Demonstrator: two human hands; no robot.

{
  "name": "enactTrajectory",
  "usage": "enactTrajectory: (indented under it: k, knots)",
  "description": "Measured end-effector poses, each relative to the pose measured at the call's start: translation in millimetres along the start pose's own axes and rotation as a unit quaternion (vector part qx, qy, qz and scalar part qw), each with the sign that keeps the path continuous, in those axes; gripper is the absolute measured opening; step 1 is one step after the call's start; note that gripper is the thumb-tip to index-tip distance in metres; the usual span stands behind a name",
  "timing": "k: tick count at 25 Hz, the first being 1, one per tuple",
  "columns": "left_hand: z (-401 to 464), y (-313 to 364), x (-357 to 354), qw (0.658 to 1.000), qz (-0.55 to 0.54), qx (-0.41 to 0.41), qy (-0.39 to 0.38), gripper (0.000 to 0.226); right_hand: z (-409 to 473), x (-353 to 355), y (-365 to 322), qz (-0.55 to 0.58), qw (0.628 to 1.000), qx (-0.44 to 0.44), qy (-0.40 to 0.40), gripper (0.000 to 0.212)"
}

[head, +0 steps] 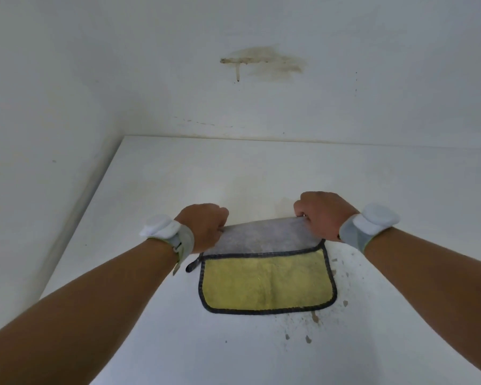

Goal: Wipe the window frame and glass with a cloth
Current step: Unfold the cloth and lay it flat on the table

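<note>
We've got the cloth, a soft rectangular microfibre one w/ a yellow face, grey reverse & dark stitched border (267, 284), lying on the flat white table top (178, 173), roughly mid-surface, a bit nearer us than the back wall. Its far edge is lifted & folded toward us so the grey side shows; the yellow half lies flat on the surface. Our left hand (203, 227) pinches the far-left corner of that lifted flap, fingers curled round the fabric; our right hand (321, 215) does the same at the far-right corner, thumb & fingers closed on the edge. Both wrists carry grey bands w/ white pads. Handling, as we judge it: the cloth is light, limp, no stiffness at all, so it'll sag & fold wherever it isn't held; not fragile, not slippery, the pile prob. grips skin well. Best hold is at the two corners or along the bound edge, where the stitching gives something firmer to pinch; a one-hand bunch in the palm should suit wiping later. A small dark loop (192, 265) sticks out at the left side, also a fair grab pt. Brownish specks (307, 339) dot the table near the cloth's right & lower edge; a brown stain (264, 61) marks the white wall (95, 65) above. No window frame or glass in view.
</note>
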State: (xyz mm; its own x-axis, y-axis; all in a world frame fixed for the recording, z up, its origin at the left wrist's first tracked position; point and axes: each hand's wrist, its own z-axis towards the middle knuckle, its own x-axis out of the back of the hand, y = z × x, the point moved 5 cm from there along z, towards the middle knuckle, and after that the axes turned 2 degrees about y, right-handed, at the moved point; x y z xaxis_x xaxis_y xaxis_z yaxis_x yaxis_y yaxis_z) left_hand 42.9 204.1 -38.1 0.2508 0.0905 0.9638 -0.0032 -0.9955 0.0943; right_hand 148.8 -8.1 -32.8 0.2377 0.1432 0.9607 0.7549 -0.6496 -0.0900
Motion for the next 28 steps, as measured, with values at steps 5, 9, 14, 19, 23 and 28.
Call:
enactTrajectory:
  k: [5, 9, 14, 19, 23, 28]
  knots:
    - [-57.2, 23.5, 0.6, 0.996, 0.002, -0.068, 0.050, 0.013, -58.0, -1.4, -24.2, 0.060, 0.993, 0.086, 0.050, 0.020]
    - [-92.0, 49.8, -29.9, 0.991, 0.059, -0.109, -0.055, 0.024, -102.1, -45.0, -44.4, 0.050, 0.992, 0.113, -0.036, 0.017]
    - [-75.7, 40.6, -21.5, 1.000, 0.014, -0.009, -0.016, 0.036, -83.2, -33.1, -28.4, 0.068, 0.997, 0.027, -0.001, 0.032]
    - [-38.2, 26.0, -34.4, 0.996, -0.011, 0.051, -0.076, 0.050, -51.3, -29.7, -27.1, 0.040, 0.999, -0.025, -0.025, 0.049]
    - [-34.0, 25.2, -45.2, 0.992, 0.002, 0.033, -0.119, 0.027, -42.8, -40.9, -21.3, 0.006, 0.994, -0.050, -0.092, 0.035]
    - [-41.4, 22.0, -35.9, 0.996, -0.030, 0.020, -0.081, 0.010, -44.0, -35.9, -15.7, 0.029, 0.996, -0.047, -0.066, 0.017]
